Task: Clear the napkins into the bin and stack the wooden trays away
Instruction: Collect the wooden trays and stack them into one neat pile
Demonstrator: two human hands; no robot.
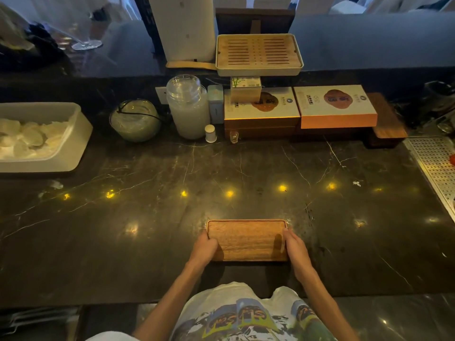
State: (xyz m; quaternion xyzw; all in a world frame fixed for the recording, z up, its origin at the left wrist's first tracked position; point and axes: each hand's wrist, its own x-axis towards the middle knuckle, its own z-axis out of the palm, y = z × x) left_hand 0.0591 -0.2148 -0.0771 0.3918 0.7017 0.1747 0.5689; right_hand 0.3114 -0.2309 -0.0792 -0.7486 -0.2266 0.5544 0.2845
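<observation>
A small rectangular wooden tray (247, 238) lies on the dark marble counter (172, 217) close to the near edge. My left hand (205, 248) grips its left end and my right hand (294, 247) grips its right end, fingers curled over the rims. The tray's surface is bare. A second dark wooden tray (386, 119) sits at the back right, partly under an orange box. No napkin shows on the counter in front of me.
A white tub (73, 143) holding pale crumpled pieces stands at the left. Along the back are a glass bowl (135, 120), a stack of clear cups (188, 107), two flat boxes (334, 107) and a slatted tea tray (258, 54). A perforated metal drain (435, 166) is at right.
</observation>
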